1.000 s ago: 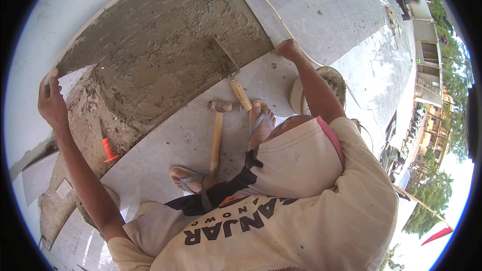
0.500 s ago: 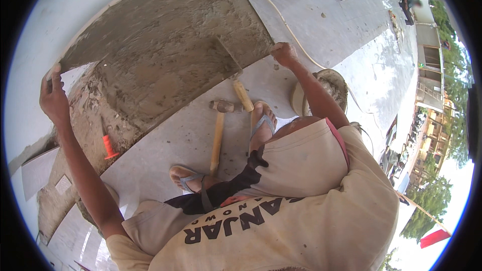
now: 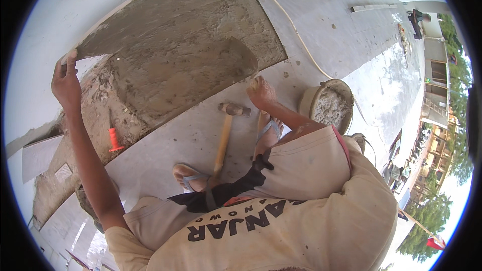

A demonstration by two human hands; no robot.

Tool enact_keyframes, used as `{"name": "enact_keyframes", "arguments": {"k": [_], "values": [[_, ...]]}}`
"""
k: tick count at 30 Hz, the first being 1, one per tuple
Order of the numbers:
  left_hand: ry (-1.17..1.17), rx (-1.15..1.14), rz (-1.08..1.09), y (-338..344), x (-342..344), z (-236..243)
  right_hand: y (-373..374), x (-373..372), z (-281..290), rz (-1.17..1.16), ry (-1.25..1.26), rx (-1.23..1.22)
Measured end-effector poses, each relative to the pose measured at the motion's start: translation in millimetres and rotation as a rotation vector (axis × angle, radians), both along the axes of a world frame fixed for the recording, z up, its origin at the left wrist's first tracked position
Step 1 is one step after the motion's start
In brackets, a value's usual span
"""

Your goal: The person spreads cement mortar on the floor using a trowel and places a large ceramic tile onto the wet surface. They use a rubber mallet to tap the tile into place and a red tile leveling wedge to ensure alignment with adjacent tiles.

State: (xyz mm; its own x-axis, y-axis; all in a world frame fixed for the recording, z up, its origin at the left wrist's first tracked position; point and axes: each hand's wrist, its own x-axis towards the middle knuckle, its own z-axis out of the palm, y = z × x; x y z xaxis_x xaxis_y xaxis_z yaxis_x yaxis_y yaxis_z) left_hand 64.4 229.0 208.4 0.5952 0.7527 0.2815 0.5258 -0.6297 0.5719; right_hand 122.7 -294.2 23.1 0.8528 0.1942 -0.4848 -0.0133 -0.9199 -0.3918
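The right hand (image 3: pixel 262 93) holds the trowel (image 3: pixel 244 56), probably light, stiff, best gripped at its near end; I cannot tell the left hand's (image 3: pixel 67 86) grasp.

Okay so the mortar bed (image 3: pixel 181 60) is dead ahead, trowel (image 3: pixel 245 56) on its right part with the right hand (image 3: pixel 262 94) at the handle. Hammer (image 3: pixel 224 140) lies on the floor (image 3: pixel 170 143) between the feet, chisel (image 3: pixel 114 139) left on the rubble (image 3: pixel 133 120) (left hand (image 3: pixel 67 88) is beyond that). Bucket (image 3: pixel 308 103) sits right of the right hand, cable (image 3: pixel 302 40) running past behind it.
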Motion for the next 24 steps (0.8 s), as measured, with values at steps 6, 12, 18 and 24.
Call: {"name": "enact_keyframes", "arguments": {"k": [6,12,18,24], "values": [[-0.019,-0.030,-0.047,-19.5,1.5,14.5,-8.8,18.5,32.7,-0.101,-0.127,0.094],[-0.009,-0.012,-0.065,-21.8,4.1,14.5,-30.2,71.2,18.2,-0.146,-0.190,0.007],[-0.026,0.046,-0.009,-11.0,0.5,7.7,-16.5,102.9,39.2,-0.287,0.102,0.148],[-0.017,0.080,-0.026,-10.0,2.9,7.7,-15.1,108.7,43.6,-0.219,0.160,0.070]]}}
